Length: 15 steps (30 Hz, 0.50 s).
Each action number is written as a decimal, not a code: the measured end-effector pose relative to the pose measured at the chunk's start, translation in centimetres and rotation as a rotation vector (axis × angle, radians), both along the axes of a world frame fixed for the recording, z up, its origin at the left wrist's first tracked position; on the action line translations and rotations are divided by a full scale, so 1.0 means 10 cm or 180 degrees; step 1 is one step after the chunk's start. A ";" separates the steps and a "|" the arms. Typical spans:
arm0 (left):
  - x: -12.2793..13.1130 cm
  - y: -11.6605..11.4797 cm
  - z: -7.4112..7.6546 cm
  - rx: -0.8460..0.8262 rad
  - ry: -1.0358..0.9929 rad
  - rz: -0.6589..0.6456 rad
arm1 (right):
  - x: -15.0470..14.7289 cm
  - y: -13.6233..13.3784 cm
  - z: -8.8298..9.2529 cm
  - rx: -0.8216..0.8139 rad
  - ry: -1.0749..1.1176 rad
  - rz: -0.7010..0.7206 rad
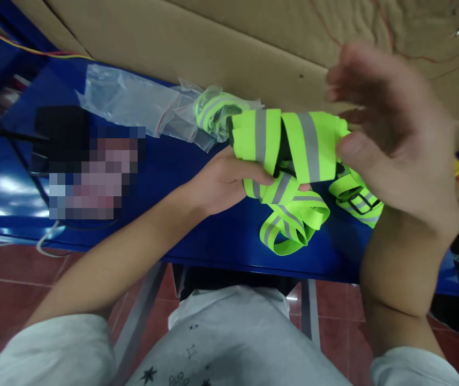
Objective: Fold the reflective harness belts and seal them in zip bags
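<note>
A neon green strap harness with grey reflective stripes (293,145) is bunched above the blue table (173,177). My left hand (223,182) is closed round its left end, thumb on top. My right hand (390,145) is raised at the right end, its thumb pressed on the folded bands and its fingers spread and blurred by motion. Loose loops of strap (289,225) and a black buckle (361,203) hang down onto the table.
A clear plastic bag (133,104) lies at the back of the table, and another one holds a second rolled green strap (213,112). Brown cardboard (229,43) leans behind. A pixelated patch sits at the left, with cables nearby.
</note>
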<state>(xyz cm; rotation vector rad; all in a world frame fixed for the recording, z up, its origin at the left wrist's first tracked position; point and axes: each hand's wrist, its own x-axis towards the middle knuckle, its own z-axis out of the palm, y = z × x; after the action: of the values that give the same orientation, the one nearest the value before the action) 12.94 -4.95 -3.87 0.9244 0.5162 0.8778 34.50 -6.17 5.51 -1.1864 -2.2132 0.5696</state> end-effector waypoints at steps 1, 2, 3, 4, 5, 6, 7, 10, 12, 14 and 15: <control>0.01 -0.01 -0.01 -0.0041 -0.0019 -0.0015 | 0.01 0.03 -0.03 -0.0263 0.0091 0.0044; 0.02 -0.02 -0.02 -0.0082 -0.0051 -0.0031 | 0.02 0.05 -0.06 -0.0445 0.0217 0.0100; 0.02 -0.03 -0.03 -0.0115 -0.0081 -0.0047 | 0.02 0.06 -0.10 -0.0556 0.0344 0.0108; 0.03 -0.03 -0.04 -0.0130 -0.0100 -0.0063 | 0.03 0.08 -0.14 -0.0687 0.0389 0.0073; 0.03 -0.04 -0.04 -0.0133 -0.0107 -0.0071 | 0.02 0.08 -0.17 -0.0779 0.0431 0.0021; 0.03 -0.05 -0.04 -0.0135 -0.0103 -0.0078 | 0.00 0.08 -0.20 -0.0825 0.0467 -0.0004; 0.03 -0.05 -0.04 -0.0139 -0.0097 -0.0081 | -0.03 0.08 -0.22 -0.0840 0.0504 -0.0003; 0.05 -0.06 -0.01 -0.0205 -0.0110 0.0014 | -0.20 0.05 -0.32 -0.0619 0.0664 -0.0117; 0.06 -0.06 -0.01 -0.0226 -0.0128 0.0177 | -0.35 0.01 -0.39 -0.0307 0.0751 -0.0398; 0.06 -0.06 -0.03 -0.0185 -0.0088 0.0322 | -0.48 -0.03 -0.44 0.0030 0.0860 -0.0567; 0.06 -0.05 -0.05 -0.0146 -0.0046 0.0373 | -0.52 -0.05 -0.45 0.0175 0.0852 -0.0567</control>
<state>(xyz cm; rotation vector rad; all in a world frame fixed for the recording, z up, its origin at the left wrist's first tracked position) 13.53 -5.47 -4.35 0.8519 0.5802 0.9738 29.34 -6.63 0.98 -1.1891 -1.8667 0.5551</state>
